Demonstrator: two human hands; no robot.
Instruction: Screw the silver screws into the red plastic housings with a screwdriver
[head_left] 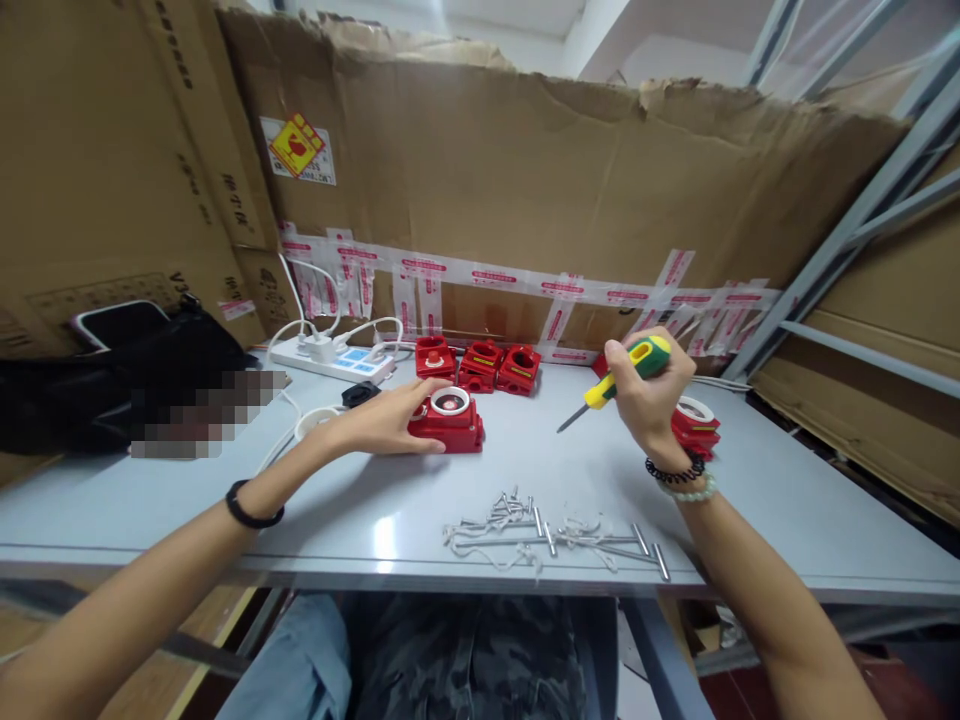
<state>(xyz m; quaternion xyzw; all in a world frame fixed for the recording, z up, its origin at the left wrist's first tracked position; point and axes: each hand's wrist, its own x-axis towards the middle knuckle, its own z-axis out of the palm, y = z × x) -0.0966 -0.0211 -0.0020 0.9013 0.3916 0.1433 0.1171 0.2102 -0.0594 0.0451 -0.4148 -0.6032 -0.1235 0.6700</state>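
- The grey surface point(787, 500) carries everything; cardboard sheets patched with red-and-white tape stand along its far edge.
- A black bag point(112, 385) with a phone on it lies at the far left, and a white power strip point(334, 358) sits just right of it.
- The left hand point(390, 420) lies flat with fingers stretched against the left side of a red switch box point(448, 422), steadying it near the middle of the surface; it presses rather than closes around the box.
- That red switch box shows a white ring and a red button on top. Whether any screws are already in it cannot be told from here.
- The right hand point(649, 390) is clenched around a screwdriver point(615, 385) with a green-and-yellow handle, its tip pointing down and left, held in the air and well apart from the box.
- Three more red housings point(487, 365) wait in a row at the far side, open and apparently without ring tops, so they look unfinished.
- One ringed red unit point(697, 425) sits behind the right wrist, possibly finished.
- A loose pile of long screws point(555, 535) and thin white bits lies near the front edge, so plenty seems left to do.
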